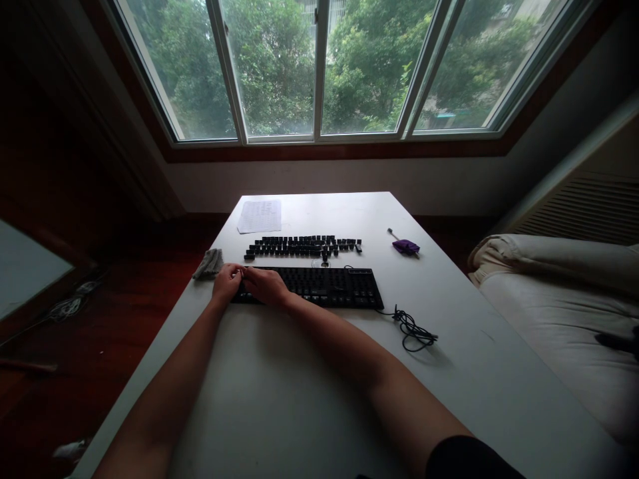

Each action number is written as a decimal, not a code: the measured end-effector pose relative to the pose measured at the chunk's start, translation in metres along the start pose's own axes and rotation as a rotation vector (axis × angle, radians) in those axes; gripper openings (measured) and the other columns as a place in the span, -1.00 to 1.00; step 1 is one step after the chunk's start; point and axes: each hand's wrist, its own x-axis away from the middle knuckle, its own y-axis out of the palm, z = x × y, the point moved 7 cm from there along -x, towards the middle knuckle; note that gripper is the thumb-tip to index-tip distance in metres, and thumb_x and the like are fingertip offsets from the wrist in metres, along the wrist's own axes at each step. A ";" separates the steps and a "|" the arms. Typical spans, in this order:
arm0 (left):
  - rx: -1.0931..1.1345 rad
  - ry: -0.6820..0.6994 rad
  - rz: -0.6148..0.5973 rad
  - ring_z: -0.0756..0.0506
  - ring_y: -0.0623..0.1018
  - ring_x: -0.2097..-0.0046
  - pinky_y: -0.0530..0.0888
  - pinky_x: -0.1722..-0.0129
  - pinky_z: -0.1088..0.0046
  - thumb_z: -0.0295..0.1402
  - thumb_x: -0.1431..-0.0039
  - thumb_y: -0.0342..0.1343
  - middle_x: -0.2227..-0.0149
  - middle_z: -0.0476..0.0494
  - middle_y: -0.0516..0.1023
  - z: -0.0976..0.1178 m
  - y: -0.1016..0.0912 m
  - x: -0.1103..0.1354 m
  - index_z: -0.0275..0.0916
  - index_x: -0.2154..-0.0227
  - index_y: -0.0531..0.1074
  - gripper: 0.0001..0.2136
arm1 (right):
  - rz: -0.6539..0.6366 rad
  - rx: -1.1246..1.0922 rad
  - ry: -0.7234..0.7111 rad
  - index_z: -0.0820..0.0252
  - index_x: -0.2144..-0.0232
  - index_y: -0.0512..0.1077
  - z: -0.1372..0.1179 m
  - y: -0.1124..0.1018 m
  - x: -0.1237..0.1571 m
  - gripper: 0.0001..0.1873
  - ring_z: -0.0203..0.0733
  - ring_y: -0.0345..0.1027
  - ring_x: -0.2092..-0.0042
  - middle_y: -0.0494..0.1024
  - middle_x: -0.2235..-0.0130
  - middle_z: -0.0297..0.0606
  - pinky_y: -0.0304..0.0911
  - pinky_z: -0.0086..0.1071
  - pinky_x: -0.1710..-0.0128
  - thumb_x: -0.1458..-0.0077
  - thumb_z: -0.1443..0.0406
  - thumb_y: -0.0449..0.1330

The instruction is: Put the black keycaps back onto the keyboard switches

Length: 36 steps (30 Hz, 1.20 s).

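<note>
A black keyboard (334,285) lies across the white table in front of me. At its far left corner my left hand (227,283) is closed, with the fingers curled in. My right hand (267,286) reaches over the keyboard's left end, its fingers bent and pressed together against those of my left. Whatever is between the fingertips is too small to make out. Behind the keyboard, loose black keycaps (289,250) are laid out in rows. A small wire-like loop (319,264) sits by the keyboard's back edge.
A grey cloth (208,264) lies at the table's left edge, near my left hand. The bundled cable (417,334) rests right of the keyboard. Farther back are a purple cloth (406,247) with a thin brush-like stick, and a printed sheet (260,216). A sofa (544,299) stands to the right.
</note>
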 end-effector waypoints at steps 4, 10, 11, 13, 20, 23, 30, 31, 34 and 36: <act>0.015 0.000 -0.021 -0.17 0.52 0.09 0.47 0.07 0.32 -0.41 -0.05 -0.01 0.12 -0.19 0.53 0.004 -0.001 0.002 -0.23 0.23 0.54 -0.73 | -0.017 0.031 -0.061 0.05 -0.09 0.36 -0.003 0.005 0.001 -0.64 -0.18 0.48 0.10 0.54 -0.05 -0.25 0.26 -0.43 0.18 -0.25 0.20 0.11; 0.007 -0.012 -0.029 -0.16 0.53 0.12 0.47 0.09 0.33 -0.33 -0.10 0.02 0.12 -0.18 0.53 0.007 -0.002 0.002 -0.22 0.23 0.53 -0.76 | -0.010 0.018 -0.054 0.08 0.00 0.42 0.001 0.007 0.000 -0.71 -0.21 0.48 0.14 0.56 0.01 -0.24 0.24 -0.46 0.18 -0.26 0.20 0.12; 0.006 -0.013 -0.026 -0.15 0.53 0.13 0.47 0.09 0.32 -0.32 -0.11 0.02 0.12 -0.17 0.53 0.006 -0.002 0.002 -0.21 0.23 0.53 -0.76 | -0.002 0.008 -0.049 0.10 0.03 0.44 0.002 0.006 -0.001 -0.74 -0.22 0.47 0.17 0.57 0.04 -0.24 0.23 -0.46 0.20 -0.26 0.20 0.12; 0.008 -0.017 -0.017 -0.15 0.53 0.14 0.47 0.09 0.33 -0.30 -0.11 0.03 0.13 -0.17 0.53 0.006 -0.002 0.002 -0.22 0.24 0.53 -0.76 | 0.011 -0.019 -0.033 0.13 0.10 0.46 0.004 0.005 -0.002 -0.78 -0.25 0.45 0.22 0.58 0.12 -0.24 0.19 -0.47 0.22 -0.26 0.21 0.13; 0.009 -0.018 -0.031 -0.14 0.53 0.16 0.47 0.09 0.32 -0.26 -0.13 0.04 0.13 -0.17 0.53 0.011 -0.004 0.003 -0.21 0.25 0.54 -0.76 | -0.007 -0.070 -0.043 0.15 0.21 0.48 0.004 0.004 -0.003 -0.84 -0.26 0.41 0.23 0.55 0.16 -0.25 0.16 -0.47 0.23 -0.25 0.23 0.14; 0.004 -0.024 -0.032 -0.14 0.53 0.17 0.47 0.09 0.33 -0.25 -0.13 0.04 0.13 -0.17 0.53 0.011 -0.004 0.003 -0.21 0.24 0.54 -0.76 | -0.025 -0.038 -0.042 0.16 0.18 0.47 0.002 0.004 -0.002 -0.79 -0.25 0.42 0.22 0.55 0.12 -0.21 0.17 -0.46 0.22 -0.31 0.19 0.10; 0.008 -0.009 -0.035 -0.13 0.53 0.17 0.46 0.11 0.33 -0.28 -0.13 0.02 0.12 -0.17 0.52 0.009 -0.002 0.002 -0.22 0.24 0.54 -0.75 | -0.046 0.007 -0.042 0.15 0.13 0.44 0.003 0.008 -0.004 -0.73 -0.22 0.44 0.22 0.55 0.11 -0.20 0.18 -0.44 0.24 -0.35 0.14 0.04; 0.012 -0.009 -0.036 -0.13 0.53 0.17 0.46 0.12 0.34 -0.28 -0.13 0.02 0.12 -0.17 0.52 0.009 -0.002 0.002 -0.22 0.23 0.54 -0.75 | -0.043 0.012 -0.048 0.15 0.13 0.44 0.003 0.008 -0.004 -0.73 -0.22 0.44 0.22 0.55 0.11 -0.20 0.18 -0.44 0.25 -0.35 0.13 0.03; 0.013 -0.017 -0.038 -0.13 0.53 0.17 0.46 0.12 0.33 -0.27 -0.14 0.02 0.11 -0.17 0.52 0.008 -0.002 0.002 -0.22 0.23 0.54 -0.75 | -0.032 0.021 -0.064 0.16 0.15 0.45 0.001 0.007 -0.003 -0.72 -0.22 0.44 0.23 0.55 0.11 -0.20 0.18 -0.44 0.25 -0.35 0.13 0.04; 0.010 -0.024 -0.041 -0.13 0.53 0.17 0.47 0.11 0.33 -0.26 -0.14 0.03 0.11 -0.17 0.53 0.008 -0.002 0.003 -0.21 0.24 0.54 -0.75 | -0.029 0.008 -0.058 0.16 0.17 0.45 0.001 0.006 -0.002 -0.73 -0.24 0.43 0.23 0.55 0.13 -0.20 0.17 -0.45 0.25 -0.34 0.13 0.05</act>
